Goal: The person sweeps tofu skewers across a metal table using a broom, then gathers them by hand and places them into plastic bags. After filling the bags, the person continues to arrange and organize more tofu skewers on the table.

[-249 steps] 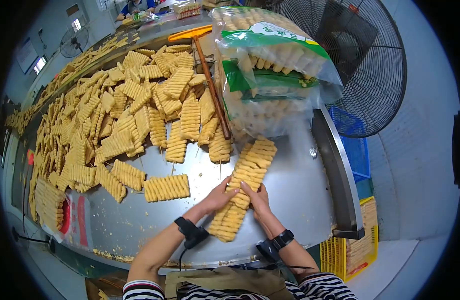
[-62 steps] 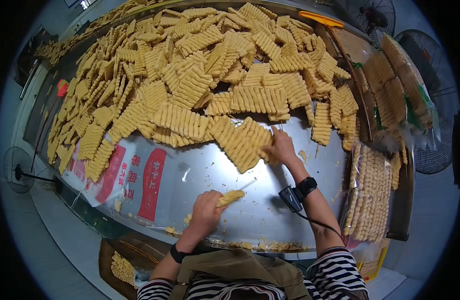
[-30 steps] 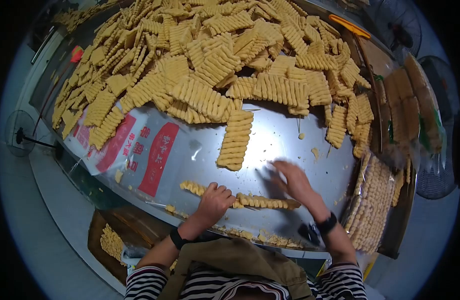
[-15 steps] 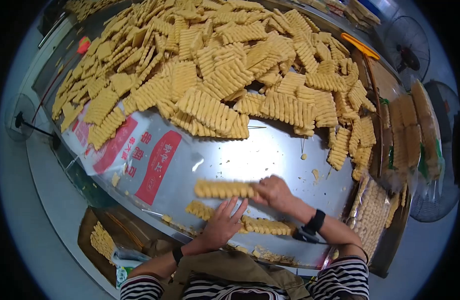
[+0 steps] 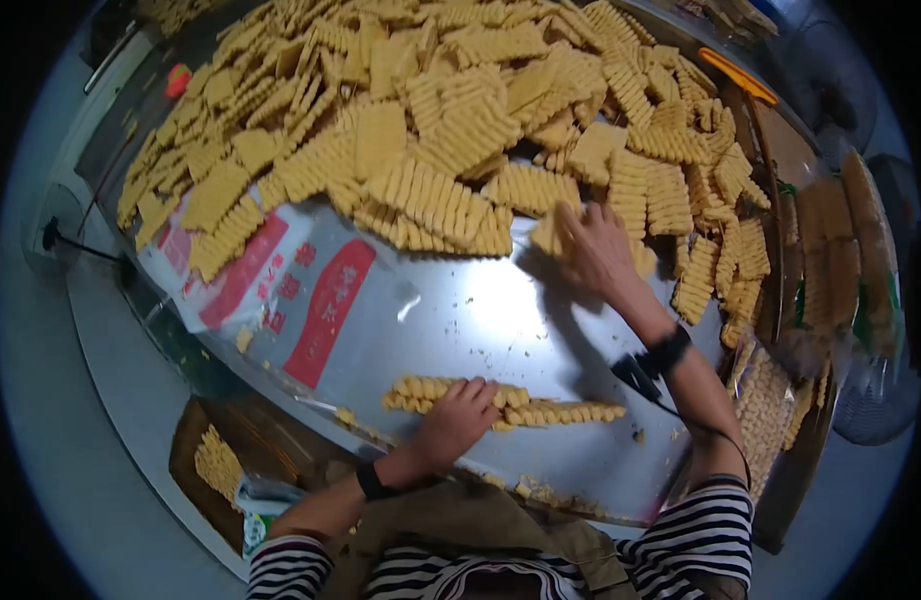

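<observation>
Near the front of the metal table [image 5: 431,320], my left hand [image 5: 461,420] lies over yellow ridged biscuit slabs [image 5: 411,392], fingers curled around their edges. These slabs stand on edge in a short row, and another row of ridged slabs [image 5: 571,412] extends to the right of the hand. Farther forward, my right hand [image 5: 598,250] grips a ridged biscuit slab [image 5: 549,236] at the near edge of the big pile [image 5: 431,130]. The fingers hide part of that slab.
A printed plastic bag [image 5: 326,310] lies on the left of the table. Bagged slabs [image 5: 831,250] stand along the right side. An orange-handled tool [image 5: 738,75] leans at the back right. A cardboard box [image 5: 201,470] sits at lower left; crumbs line the front edge.
My right hand has set its slab down with the front row and moved forward to the pile, where it grips another slab. My left hand has closed over the row.
</observation>
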`<action>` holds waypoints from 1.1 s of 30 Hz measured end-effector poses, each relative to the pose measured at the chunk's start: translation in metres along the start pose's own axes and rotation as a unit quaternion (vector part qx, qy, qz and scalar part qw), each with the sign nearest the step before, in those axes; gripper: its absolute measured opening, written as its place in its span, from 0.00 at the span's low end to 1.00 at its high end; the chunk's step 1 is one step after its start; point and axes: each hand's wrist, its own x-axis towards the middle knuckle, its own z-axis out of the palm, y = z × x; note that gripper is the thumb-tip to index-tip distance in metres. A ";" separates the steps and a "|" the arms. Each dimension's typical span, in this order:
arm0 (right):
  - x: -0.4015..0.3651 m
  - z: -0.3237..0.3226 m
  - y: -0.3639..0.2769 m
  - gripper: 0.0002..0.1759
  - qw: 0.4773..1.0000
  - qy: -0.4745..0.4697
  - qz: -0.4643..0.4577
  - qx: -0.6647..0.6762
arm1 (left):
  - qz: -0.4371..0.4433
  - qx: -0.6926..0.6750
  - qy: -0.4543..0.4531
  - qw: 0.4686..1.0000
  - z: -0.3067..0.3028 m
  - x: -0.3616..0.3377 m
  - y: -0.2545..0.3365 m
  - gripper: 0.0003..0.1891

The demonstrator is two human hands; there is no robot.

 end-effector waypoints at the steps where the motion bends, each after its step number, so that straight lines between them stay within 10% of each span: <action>1: -0.024 -0.012 -0.012 0.35 0.997 -0.080 0.000 0.016 | 0.003 0.002 0.007 1.000 -0.002 -0.002 -0.003 0.08; 5: -0.108 0.003 -0.026 0.34 0.885 -0.321 -0.097 0.322 | -0.005 0.014 0.024 1.000 0.008 -0.003 -0.008 0.07; 7: -0.123 -0.017 -0.041 0.37 0.811 -0.450 0.028 0.374 | -0.003 0.011 0.040 0.999 0.012 -0.002 -0.010 0.07; 13: -0.184 0.019 -0.079 0.30 0.967 -0.109 0.031 0.229 | 0.036 0.010 0.050 0.998 0.007 -0.001 -0.012 0.07; 17: -0.202 0.019 -0.092 0.26 0.969 -0.084 0.019 0.233 | 0.041 0.033 0.132 0.990 0.008 0.005 -0.008 0.10; 19: -0.208 0.018 -0.097 0.27 0.967 -0.104 0.005 0.234 | 0.033 0.025 -0.039 0.998 0.000 0.008 -0.004 0.12; 24: -0.164 0.004 -0.060 0.33 0.897 -0.308 0.054 0.312 | 0.065 0.028 -0.096 0.993 -0.001 0.009 -0.006 0.11; 26: -0.110 0.019 -0.020 0.38 0.919 -0.125 0.285 0.242 | 0.066 0.018 -0.070 0.995 0.004 0.014 -0.005 0.11; 28: -0.053 0.038 0.024 0.46 0.956 0.170 0.237 0.015 | 0.068 0.010 -0.048 0.996 0.007 0.018 0.000 0.11; 33: -0.016 0.090 0.080 0.18 0.945 0.231 0.229 -0.040 | 0.060 0.073 -0.042 0.995 0.009 0.032 0.011 0.10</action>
